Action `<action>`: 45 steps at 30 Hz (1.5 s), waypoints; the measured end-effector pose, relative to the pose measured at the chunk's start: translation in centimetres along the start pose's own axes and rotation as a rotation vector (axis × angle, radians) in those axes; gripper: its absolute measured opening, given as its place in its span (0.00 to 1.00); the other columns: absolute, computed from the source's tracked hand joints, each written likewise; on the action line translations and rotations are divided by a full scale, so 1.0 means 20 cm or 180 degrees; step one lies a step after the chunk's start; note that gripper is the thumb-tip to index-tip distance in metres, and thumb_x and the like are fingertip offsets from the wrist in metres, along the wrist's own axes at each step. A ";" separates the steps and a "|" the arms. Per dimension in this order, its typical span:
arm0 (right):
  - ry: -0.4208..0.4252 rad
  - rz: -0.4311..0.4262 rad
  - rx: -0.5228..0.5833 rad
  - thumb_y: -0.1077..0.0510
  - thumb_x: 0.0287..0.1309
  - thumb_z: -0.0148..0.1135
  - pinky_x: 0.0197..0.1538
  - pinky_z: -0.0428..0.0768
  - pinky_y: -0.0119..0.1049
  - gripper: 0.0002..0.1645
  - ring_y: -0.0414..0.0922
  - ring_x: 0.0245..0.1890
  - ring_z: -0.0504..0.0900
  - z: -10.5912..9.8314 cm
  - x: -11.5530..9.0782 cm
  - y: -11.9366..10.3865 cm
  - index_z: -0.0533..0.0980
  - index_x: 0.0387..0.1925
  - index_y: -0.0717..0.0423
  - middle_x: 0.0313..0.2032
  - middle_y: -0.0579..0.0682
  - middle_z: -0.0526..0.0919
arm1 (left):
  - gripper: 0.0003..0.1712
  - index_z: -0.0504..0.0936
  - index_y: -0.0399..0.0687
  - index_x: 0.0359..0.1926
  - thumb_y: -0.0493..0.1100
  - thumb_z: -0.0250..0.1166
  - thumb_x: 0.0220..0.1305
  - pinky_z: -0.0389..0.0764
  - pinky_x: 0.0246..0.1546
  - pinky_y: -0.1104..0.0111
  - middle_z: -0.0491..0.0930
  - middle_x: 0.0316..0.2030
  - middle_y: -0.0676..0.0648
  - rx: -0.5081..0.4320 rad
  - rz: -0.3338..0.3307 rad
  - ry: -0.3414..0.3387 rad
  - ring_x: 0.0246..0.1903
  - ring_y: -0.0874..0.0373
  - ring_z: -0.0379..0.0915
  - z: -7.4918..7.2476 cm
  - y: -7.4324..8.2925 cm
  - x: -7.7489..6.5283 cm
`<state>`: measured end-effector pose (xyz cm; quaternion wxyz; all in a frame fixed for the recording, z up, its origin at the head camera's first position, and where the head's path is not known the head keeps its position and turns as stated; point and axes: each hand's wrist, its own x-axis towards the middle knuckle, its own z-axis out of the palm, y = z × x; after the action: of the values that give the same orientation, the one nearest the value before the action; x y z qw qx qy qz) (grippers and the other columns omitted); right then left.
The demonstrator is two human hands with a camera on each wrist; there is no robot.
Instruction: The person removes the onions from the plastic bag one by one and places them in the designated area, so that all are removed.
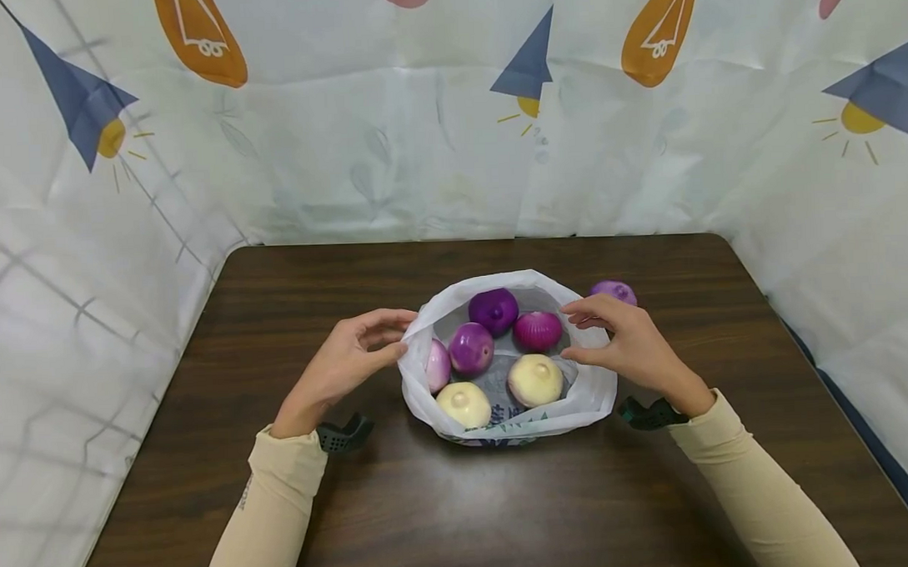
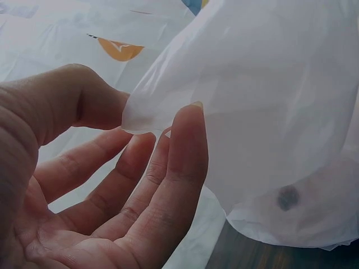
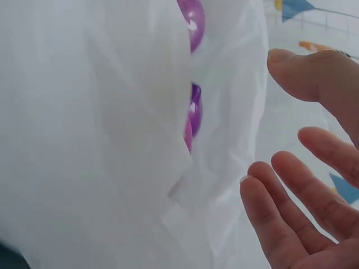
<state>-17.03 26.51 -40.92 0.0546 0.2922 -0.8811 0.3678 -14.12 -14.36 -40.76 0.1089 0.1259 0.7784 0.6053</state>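
A white plastic bag [image 1: 599, 387] stands on the table with its mouth spread wide. Inside lie several onions: a dark purple onion [image 1: 493, 311], a purple onion [image 1: 471, 349], a magenta onion [image 1: 538, 331], a pale pink onion [image 1: 438, 367] partly hidden by the rim, and two cream onions [image 1: 536, 380]. My left hand [image 1: 351, 360] touches the bag's left rim, thumb and fingers apart. At the right rim is my right hand [image 1: 630, 344], its fingers loosely bent with a gap to the thumb. In the right wrist view those fingers [image 3: 262, 218] hold nothing.
Another purple onion [image 1: 614, 291] sits on the table outside the bag, behind my right hand and partly covered by it. The dark wooden table [image 1: 462, 517] meets a white printed curtain [image 1: 450, 175] at its back and sides.
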 end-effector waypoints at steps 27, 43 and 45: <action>-0.0516 0.0006 0.0100 0.52 0.42 0.86 0.53 0.87 0.41 0.32 0.43 0.47 0.88 0.22 -0.06 0.03 0.84 0.52 0.51 0.48 0.45 0.87 | 0.26 0.79 0.45 0.65 0.38 0.70 0.67 0.86 0.49 0.72 0.80 0.63 0.39 0.0024 -0.0069 -0.0023 0.58 0.51 0.84 0.02 0.01 -0.01; -0.0905 0.0251 0.0295 0.46 0.43 0.86 0.57 0.86 0.38 0.33 0.37 0.50 0.83 0.22 -0.07 0.07 0.82 0.53 0.42 0.52 0.41 0.84 | 0.26 0.79 0.44 0.65 0.38 0.70 0.67 0.86 0.49 0.72 0.80 0.63 0.38 0.0107 0.0005 -0.0045 0.53 0.62 0.84 0.03 -0.01 0.00; -0.0927 0.0257 0.0307 0.46 0.44 0.85 0.57 0.86 0.38 0.33 0.37 0.50 0.83 0.21 -0.07 0.07 0.82 0.54 0.42 0.52 0.40 0.84 | 0.26 0.79 0.45 0.65 0.38 0.70 0.67 0.86 0.49 0.72 0.80 0.64 0.38 0.0113 0.0006 -0.0046 0.54 0.62 0.84 0.03 0.00 0.00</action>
<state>-16.16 25.04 -45.28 -0.1028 0.3090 -0.8720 0.3653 -13.86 -13.90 -40.99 0.1117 0.1329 0.7880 0.5906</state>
